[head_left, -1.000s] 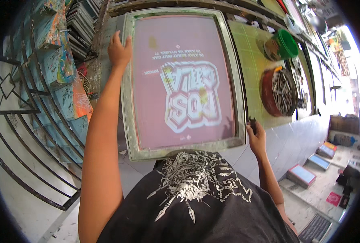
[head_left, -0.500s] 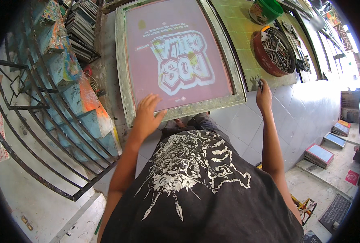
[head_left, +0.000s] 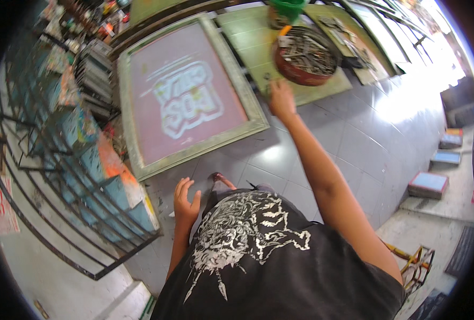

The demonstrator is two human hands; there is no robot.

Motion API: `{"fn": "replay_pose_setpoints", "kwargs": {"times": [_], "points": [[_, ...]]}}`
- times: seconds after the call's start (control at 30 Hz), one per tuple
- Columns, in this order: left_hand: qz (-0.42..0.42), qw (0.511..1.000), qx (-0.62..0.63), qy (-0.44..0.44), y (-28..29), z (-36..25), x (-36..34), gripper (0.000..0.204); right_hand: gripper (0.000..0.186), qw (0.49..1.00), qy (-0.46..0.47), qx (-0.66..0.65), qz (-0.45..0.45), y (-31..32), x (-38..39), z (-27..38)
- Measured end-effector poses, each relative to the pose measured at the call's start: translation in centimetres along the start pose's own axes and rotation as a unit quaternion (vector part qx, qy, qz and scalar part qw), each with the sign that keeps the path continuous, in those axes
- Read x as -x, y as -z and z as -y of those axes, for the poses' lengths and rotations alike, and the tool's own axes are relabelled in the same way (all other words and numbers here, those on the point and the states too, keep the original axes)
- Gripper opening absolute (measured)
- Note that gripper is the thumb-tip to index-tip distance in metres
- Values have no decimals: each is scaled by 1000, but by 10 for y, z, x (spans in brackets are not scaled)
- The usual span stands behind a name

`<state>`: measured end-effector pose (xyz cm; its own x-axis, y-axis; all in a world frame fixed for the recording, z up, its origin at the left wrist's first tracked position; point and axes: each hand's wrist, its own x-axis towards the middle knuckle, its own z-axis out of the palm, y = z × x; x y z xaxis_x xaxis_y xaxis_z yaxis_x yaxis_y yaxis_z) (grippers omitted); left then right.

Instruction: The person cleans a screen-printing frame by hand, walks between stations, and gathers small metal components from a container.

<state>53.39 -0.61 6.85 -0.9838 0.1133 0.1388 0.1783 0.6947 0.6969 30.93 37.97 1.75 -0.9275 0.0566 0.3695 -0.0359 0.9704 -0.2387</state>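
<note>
My right hand (head_left: 283, 101) reaches onto the green board (head_left: 247, 53) just below the round red tin (head_left: 295, 72) full of metal pieces, its fingers closed on a small dark metal tool (head_left: 269, 85), which looks like a spanner. My left hand (head_left: 186, 200) is in the air below the framed printing screen (head_left: 141, 106), fingers apart and holding nothing. The screen has a pink mesh with pale lettering and lies angled to the upper left.
A green bucket (head_left: 287, 8) stands behind the tin. A black metal railing (head_left: 45, 224) and blue paint-stained steps (head_left: 98, 197) are on the left. Tiled floor (head_left: 322, 144) lies below the boards; small stacked screens (head_left: 429, 181) stand on a ledge at the right.
My left hand has left the screen's frame and moved down toward my body. My right hand has moved forward toward the tin with the tool. The view has shifted, so the screen now appears tilted.
</note>
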Motion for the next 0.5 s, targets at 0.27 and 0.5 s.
{"fn": "replay_pose_setpoints", "kwargs": {"times": [0.27, 0.5], "points": [[290, 955, 53, 25, -101, -73, 12, 36, 52, 955, -84, -240, 154, 68, 249, -52], [230, 968, 59, -76, -176, -136, -53, 38, 41, 840, -404, -249, 261, 66, 412, -189]]}}
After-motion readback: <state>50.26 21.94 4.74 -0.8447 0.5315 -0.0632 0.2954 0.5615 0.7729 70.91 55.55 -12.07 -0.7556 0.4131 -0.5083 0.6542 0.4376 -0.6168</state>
